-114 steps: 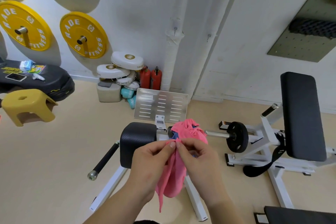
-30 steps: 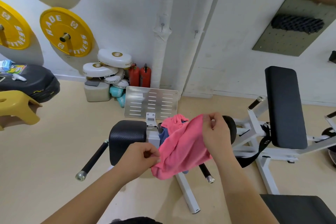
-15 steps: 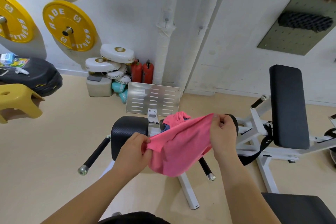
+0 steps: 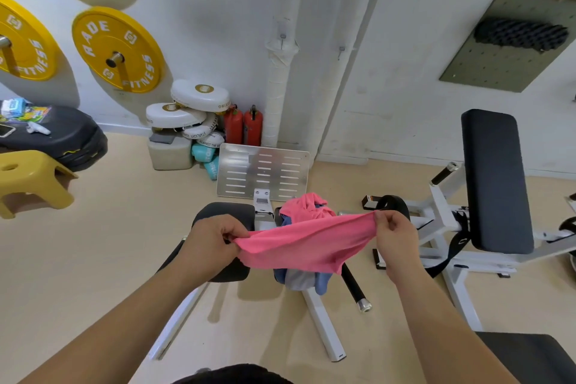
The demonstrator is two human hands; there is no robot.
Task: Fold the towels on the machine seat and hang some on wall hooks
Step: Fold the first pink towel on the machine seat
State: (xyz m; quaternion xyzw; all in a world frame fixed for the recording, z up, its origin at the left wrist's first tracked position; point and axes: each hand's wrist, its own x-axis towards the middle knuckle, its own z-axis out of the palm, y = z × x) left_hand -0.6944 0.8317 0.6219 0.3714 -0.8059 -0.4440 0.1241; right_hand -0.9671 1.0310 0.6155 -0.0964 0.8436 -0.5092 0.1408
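Observation:
A pink towel is stretched flat between both hands above the machine. My left hand pinches its left corner and my right hand pinches its right corner. Behind it a second pink towel lies crumpled on a pile, and blue and grey towels hang below the stretched one. The black padded seat of the white machine shows to the left, partly covered by my left hand. Two small wall hooks sit on the white pipe and wall ahead.
A perforated metal footplate stands behind the seat. To the right is a white bench machine with a black back pad. Yellow weight plates hang on the left wall, above a yellow stool, white pads and red extinguishers.
My hands have drawn apart, pulling the pink towel from a bunched clump into a wide flat sheet. The left hand rose and the towel's top edge is now taut.

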